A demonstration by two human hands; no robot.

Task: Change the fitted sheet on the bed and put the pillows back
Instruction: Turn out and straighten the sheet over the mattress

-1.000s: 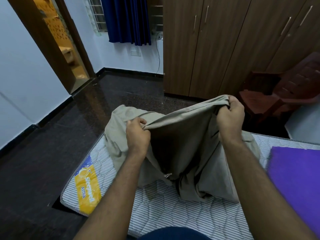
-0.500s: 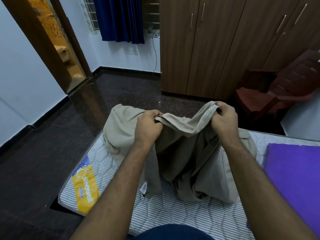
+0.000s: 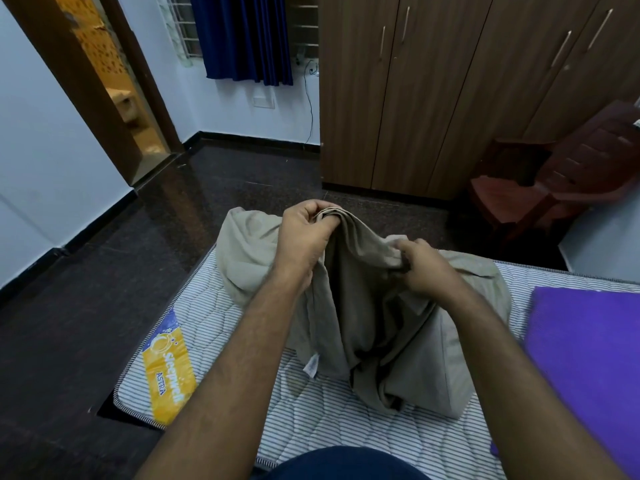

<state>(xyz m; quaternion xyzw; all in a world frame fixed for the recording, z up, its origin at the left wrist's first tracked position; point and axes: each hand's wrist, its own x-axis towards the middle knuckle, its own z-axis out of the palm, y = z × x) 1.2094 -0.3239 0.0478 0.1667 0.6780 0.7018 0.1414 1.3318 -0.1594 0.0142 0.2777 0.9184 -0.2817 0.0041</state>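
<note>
Beige sheet (image 3: 363, 306) bunched on mattress (image 3: 311, 434) | left hand (image 3: 304, 233) grips top fold, higher | right hand (image 3: 420, 268) pinches edge just right, lower

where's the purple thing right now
In the head view the purple cloth lies on the striped mattress at the right edge, just right of the beige cover that both hands grip.

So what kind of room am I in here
Most likely a bedroom: a bare striped mattress lies low by the dark floor, a tall wooden wardrobe lines the far wall, and a blue curtain hangs at the window.
</note>
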